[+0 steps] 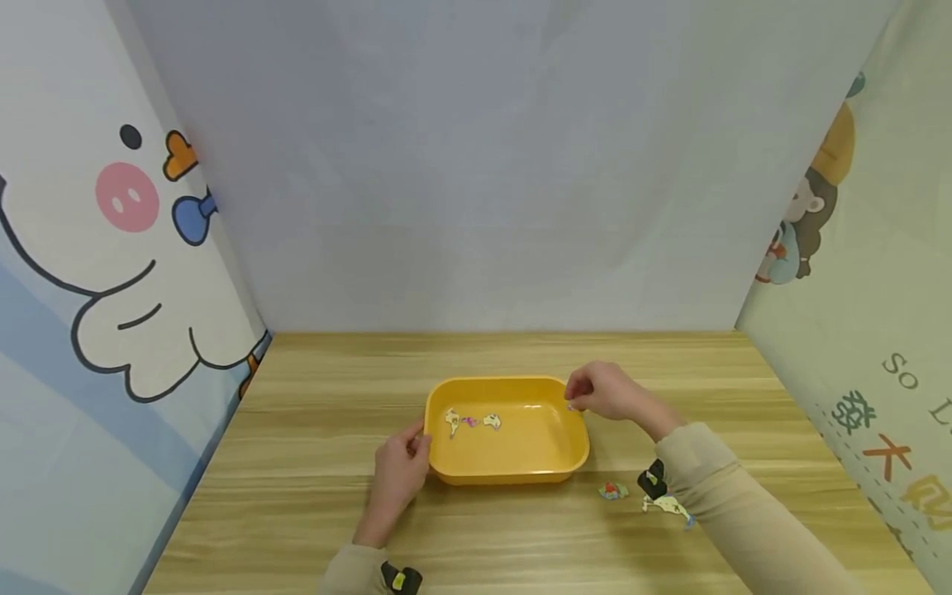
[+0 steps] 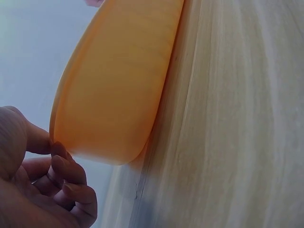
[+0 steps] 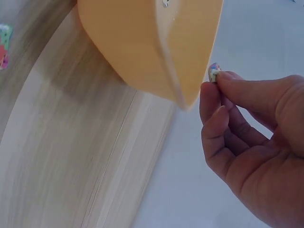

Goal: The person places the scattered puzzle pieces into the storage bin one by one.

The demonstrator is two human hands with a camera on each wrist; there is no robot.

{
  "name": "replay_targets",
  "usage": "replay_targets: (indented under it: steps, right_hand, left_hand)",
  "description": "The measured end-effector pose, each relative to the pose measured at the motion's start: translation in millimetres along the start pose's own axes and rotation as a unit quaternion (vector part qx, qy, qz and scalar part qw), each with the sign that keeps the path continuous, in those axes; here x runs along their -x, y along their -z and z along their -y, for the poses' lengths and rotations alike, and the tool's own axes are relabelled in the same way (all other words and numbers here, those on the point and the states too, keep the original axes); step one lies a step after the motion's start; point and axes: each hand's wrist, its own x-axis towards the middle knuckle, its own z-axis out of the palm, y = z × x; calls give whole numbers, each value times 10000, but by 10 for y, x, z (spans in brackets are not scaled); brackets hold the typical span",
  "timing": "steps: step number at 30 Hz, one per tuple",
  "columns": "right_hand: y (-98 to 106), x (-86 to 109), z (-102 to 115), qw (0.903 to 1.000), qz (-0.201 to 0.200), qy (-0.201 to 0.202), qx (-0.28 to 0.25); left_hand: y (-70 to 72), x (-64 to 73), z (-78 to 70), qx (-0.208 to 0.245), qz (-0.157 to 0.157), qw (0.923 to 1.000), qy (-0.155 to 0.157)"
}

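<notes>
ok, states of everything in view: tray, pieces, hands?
Yellow tray: upright on table
Left hand: pinching tray rim
Right hand: pinching small piece
Small piece: held off table
Pieces in tray: on its floor
Red-green piece: lying on table
Pale piece outside tray: on table

Left hand [image 1: 399, 471] at 7 o'clock, fingertips aimed toward 1; left thumb [image 2: 38, 138] and curled fingers [image 2: 71, 171] pinching. Left forearm [image 1: 353, 570], beige-sleeved, runs off toward 7. Right hand [image 1: 610, 390] at 4 o'clock, fingertips between 9 and 10; right thumb [image 3: 254, 92] and forefinger [image 3: 209, 100] pinched. Right forearm [image 1: 751, 516], sleeved alike, slants out between 4 and 5.
</notes>
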Motion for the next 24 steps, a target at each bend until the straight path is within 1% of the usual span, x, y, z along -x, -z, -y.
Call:
replay_targets:
  steps: [4,8,12,15,24]
  right_hand:
    - [-34,-61,33,9999,-32,154,51]
    - [-67,-109,82,9997,-80,172,126]
    - [-114,-152,122,9997,-71,176,121]
    - [-159,-191,137,9994,-52,231,237]
    - [-274,-318,191,9979,12,219,603]
  left_hand:
    - [-4,-1,9,-2,-35,10000,13]
    - [2,5,6,0,-76,10000,-29]
    - [-7,8,11,11,-51,10000,-26]
    - [-23,9,20,14,-65,10000,7]
    - [-35,4,19,-57,-98,9999,-45]
